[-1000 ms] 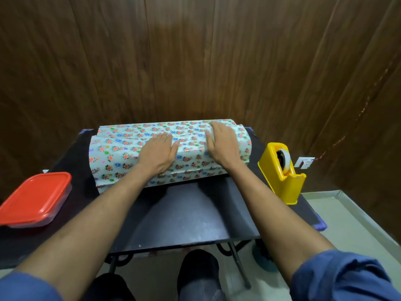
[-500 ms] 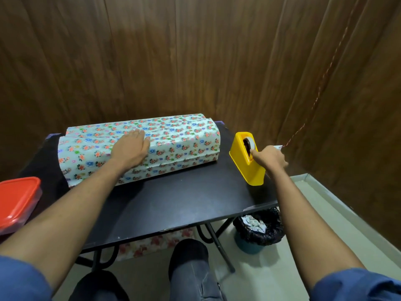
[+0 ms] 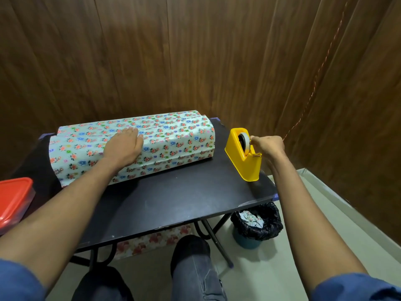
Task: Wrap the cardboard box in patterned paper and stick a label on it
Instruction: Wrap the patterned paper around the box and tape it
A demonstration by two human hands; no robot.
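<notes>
Now, the scene line by line:

Box: the long cardboard box wrapped in light floral patterned paper point(image 3: 173, 137) lies along the far half of the black rectangular surface point(image 3: 173, 198). No cardboard shows; the paper covers all that is seen. Its right end is near the tape dispenser but apart from it.

Left hand: the left hand point(image 3: 123, 146) lies flat on top of the wrapped box, a little left of its middle, palm down and fingers straight and together. It presses the paper and grips nothing.

Right hand: the right hand point(image 3: 268, 145) is at the upper right side of the yellow plastic tape dispenser point(image 3: 243, 155). Its fingers are curled, and the fingertips point(image 3: 252, 140) touch the white tape roll point(image 3: 244, 141) at its top edge. I cannot tell if they already pinch the loose end of the tape.

Dispenser: it stands upright near the right edge of the surface, with the roll sitting in its slot.

Left edge: a red plastic lid on a clear container point(image 3: 13, 198) is partly cut off by the frame.

Below: a small bin with a black plastic bag point(image 3: 257, 224) stands on the pale floor, beside the surface's leg, with scraps of floral paper inside.

Background: dark brown wooden wall panels point(image 3: 195, 51) stand behind the surface.
</notes>
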